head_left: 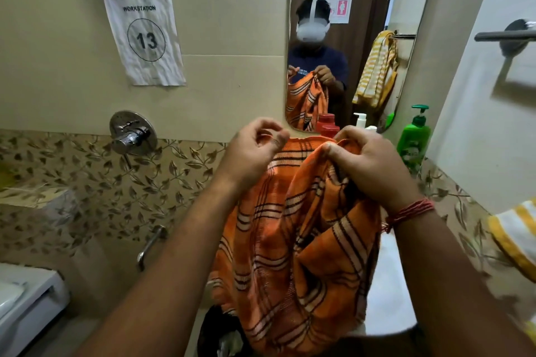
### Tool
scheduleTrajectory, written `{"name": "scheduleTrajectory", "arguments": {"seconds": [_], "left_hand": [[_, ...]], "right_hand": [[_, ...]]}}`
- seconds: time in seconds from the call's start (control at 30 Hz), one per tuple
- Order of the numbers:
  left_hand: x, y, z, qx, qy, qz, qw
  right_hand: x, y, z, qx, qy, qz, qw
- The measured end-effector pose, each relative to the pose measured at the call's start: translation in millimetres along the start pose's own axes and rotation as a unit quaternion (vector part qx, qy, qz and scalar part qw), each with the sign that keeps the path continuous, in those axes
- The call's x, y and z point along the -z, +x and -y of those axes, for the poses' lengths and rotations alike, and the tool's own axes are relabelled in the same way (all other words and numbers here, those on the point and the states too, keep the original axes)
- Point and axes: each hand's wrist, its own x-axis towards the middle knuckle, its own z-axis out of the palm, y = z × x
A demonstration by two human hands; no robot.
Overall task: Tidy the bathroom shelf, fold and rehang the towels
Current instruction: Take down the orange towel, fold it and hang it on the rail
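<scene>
An orange towel (293, 240) with dark and pale stripes hangs in front of me over the white sink. My left hand (252, 151) pinches its top edge at the left corner. My right hand (368, 165) grips a bunched part of the top edge to the right. A yellow-and-white striped towel (516, 235) shows at the right edge, partly cut off. An empty dark towel bar (504, 36) juts from the right wall. The towel and my hands hide most of the shelf under the mirror.
A mirror (359, 9) hangs on the tiled wall ahead. Below it stand a green pump bottle (412, 139), a red container (326, 124) and a white pump bottle (360, 120). A chrome tap valve (132, 133) sits left; a white toilet cistern (26, 298) is lower left.
</scene>
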Motion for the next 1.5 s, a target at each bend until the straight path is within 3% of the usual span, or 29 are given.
{"name": "scheduleTrajectory", "arguments": {"seconds": [0.1,0.17,0.33,0.43,0.53,0.6,0.67,0.77,0.83,0.97,1.03,1.13,1.27,1.4,1.5], "left_hand": [[-12.7,0.7,-11.9,-0.027,-0.014,0.137,0.99],[-15.2,0.4,-14.1,-0.039,-0.024,0.155,0.987],[-11.1,5.5,-7.6,-0.025,-0.002,0.008,1.0],[7.3,13.4,9.5,0.017,-0.044,-0.095,0.994],[19.0,11.5,12.5,0.023,-0.09,-0.108,0.99],[19.8,7.5,3.7,0.018,-0.088,-0.093,0.992],[18.5,7.5,-2.7,0.017,-0.077,-0.101,0.992],[16.0,10.7,-7.4,0.005,-0.02,-0.113,0.993],[9.1,8.7,-16.9,-0.022,-0.048,-0.062,0.997],[-6.4,2.1,-43.0,-0.097,0.002,0.145,0.985],[-10.7,0.2,-52.8,-0.085,0.026,0.192,0.977],[-6.4,0.5,-57.5,-0.071,0.022,0.138,0.988],[-2.0,-4.5,-59.0,-0.08,-0.032,0.045,0.995],[1.9,-8.1,-56.0,-0.043,-0.117,-0.045,0.991],[13.9,-4.5,-48.6,-0.014,-0.155,-0.125,0.98]], "right_hand": [[-8.5,1.3,2.2,0.033,0.052,0.044,0.997],[-10.7,2.7,1.6,0.044,0.05,0.057,0.996],[-5.2,0.0,-9.7,0.015,0.041,0.033,0.999],[10.5,-1.4,-27.4,-0.055,-0.063,-0.001,0.996],[23.7,-1.1,-40.2,-0.14,-0.161,0.071,0.974],[22.7,-1.3,-38.7,-0.151,-0.178,0.102,0.967],[21.3,-1.8,-33.0,-0.132,-0.149,0.066,0.978],[24.6,-3.0,-17.1,-0.101,0.062,0.008,0.993],[22.5,-1.5,-1.9,-0.07,0.144,0.031,0.987],[10.7,6.8,24.7,0.025,0.073,0.086,0.993],[11.0,9.8,32.3,0.044,0.039,0.062,0.996],[12.6,10.5,33.0,0.057,-0.035,0.021,0.998],[11.7,4.8,18.5,0.031,-0.14,0.045,0.989],[8.2,2.0,-7.3,-0.047,-0.181,0.055,0.981],[8.2,-3.1,-25.8,-0.112,-0.183,-0.008,0.977]]}}
